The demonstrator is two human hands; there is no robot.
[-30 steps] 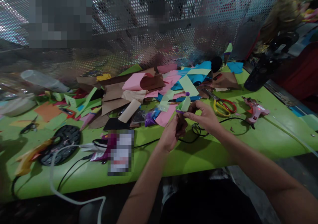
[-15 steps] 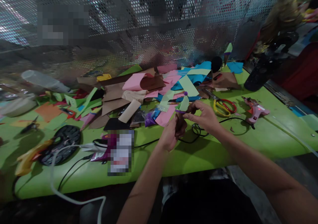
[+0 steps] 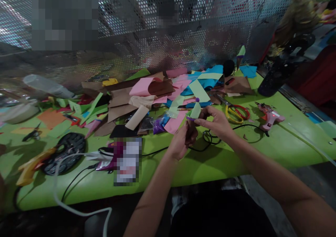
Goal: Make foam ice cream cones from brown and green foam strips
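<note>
A small paper ice cream cone (image 3: 194,113) stands upright between my hands, with a light green paper top, a purple band at its rim and a purple pom-pom at the tip. My left hand (image 3: 182,140) is closed around its brown lower part, which the fingers mostly hide. At the band, my right hand (image 3: 214,121) pinches the right side of the cone between thumb and fingers. Another green-topped paper cone (image 3: 240,53) with a purple band is at the table's back right. Scissors (image 3: 237,113) with red and yellow handles lie just beyond my right hand.
Paper scraps (image 3: 152,86) in many colours cover the back of the green table (image 3: 217,163). A pink glue gun (image 3: 270,116) lies right, a yellow glue gun (image 3: 35,167) left by a black tray (image 3: 68,153). Cables cross the front. A dark bottle (image 3: 271,79) stands at the right edge.
The cone has turned slightly in my fingers, and its green top and pom-pom have shifted a little to the right. Both hands have kept their hold.
</note>
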